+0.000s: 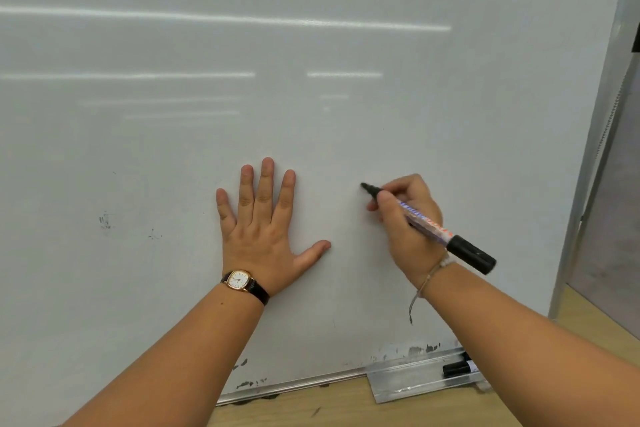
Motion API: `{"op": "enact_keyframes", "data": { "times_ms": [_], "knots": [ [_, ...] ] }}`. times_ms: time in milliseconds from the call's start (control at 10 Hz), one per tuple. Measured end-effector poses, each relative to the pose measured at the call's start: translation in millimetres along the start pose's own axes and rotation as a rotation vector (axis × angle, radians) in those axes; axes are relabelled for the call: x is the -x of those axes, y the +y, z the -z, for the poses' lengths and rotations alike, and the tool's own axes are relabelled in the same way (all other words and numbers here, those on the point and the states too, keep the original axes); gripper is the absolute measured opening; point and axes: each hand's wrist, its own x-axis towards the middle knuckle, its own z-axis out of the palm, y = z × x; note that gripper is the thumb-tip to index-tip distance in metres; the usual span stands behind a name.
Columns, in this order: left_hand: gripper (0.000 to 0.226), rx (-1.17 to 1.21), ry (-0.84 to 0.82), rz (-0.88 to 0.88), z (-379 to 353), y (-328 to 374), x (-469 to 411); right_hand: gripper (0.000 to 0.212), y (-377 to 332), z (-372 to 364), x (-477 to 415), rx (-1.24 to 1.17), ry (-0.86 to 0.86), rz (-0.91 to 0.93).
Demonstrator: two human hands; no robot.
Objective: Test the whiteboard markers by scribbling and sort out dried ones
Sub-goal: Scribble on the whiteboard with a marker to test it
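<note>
A large whiteboard [311, 62] fills the view. My left hand [266, 225] lies flat against it with fingers spread and straight, a watch on the wrist. To its right, my right hand [407, 218] grips an uncapped black marker [429, 224] with its cap stuck on the rear end. The black tip touches or nearly touches the board at about mid-height. No fresh mark shows by the tip. Another black-capped marker [457, 368] lies in the tray at the lower right, partly hidden by my right forearm.
A clear plastic marker tray [408, 381] sits along the board's bottom edge. Old black smudges [105, 220] mark the board at left, top right and along the bottom. The metal frame [595, 135] ends the board at right. A wooden floor shows below.
</note>
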Motion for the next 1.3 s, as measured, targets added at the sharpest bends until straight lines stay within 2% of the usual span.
{"op": "enact_keyframes", "data": {
  "times_ms": [200,300,400,500,600,700,800,900,1000,1100,1200,1300],
  "knots": [
    [0.109,-0.001,-0.006,-0.001,0,-1,1,0.024,13,13,26,0.271,-0.326,0.03],
    [0.108,-0.004,-0.01,0.0,0,0,1,0.018,17,23,21,0.157,-0.023,0.042],
    [0.108,0.004,-0.009,-0.005,-1,-1,2,0.018,26,30,40,0.341,-0.148,0.08],
    [0.108,0.003,-0.007,-0.007,-1,-1,2,0.024,32,35,54,0.566,-0.382,0.129],
    [0.108,0.003,-0.007,-0.005,0,-1,2,0.012,39,43,53,0.478,-0.133,0.069],
    [0.108,0.006,-0.014,-0.002,0,-1,2,0.02,49,43,71,0.606,-0.245,0.082],
    [0.108,0.003,-0.015,-0.001,0,-1,2,0.039,51,39,79,0.721,-0.416,0.135],
    [0.108,-0.006,-0.019,-0.002,1,-1,2,0.015,39,38,63,0.532,-0.106,0.02],
    [0.108,-0.006,-0.022,-0.003,1,-1,2,0.012,33,35,61,0.528,-0.165,0.003],
    [0.107,-0.009,-0.026,-0.004,1,-1,2,0.031,31,28,59,0.705,-0.417,0.166],
    [0.107,-0.01,-0.033,-0.006,2,0,1,0.025,17,22,32,0.495,-0.118,0.131],
    [0.106,-0.007,-0.042,0.002,3,0,2,0.015,5,14,18,0.337,-0.127,0.077]
  ]
}}
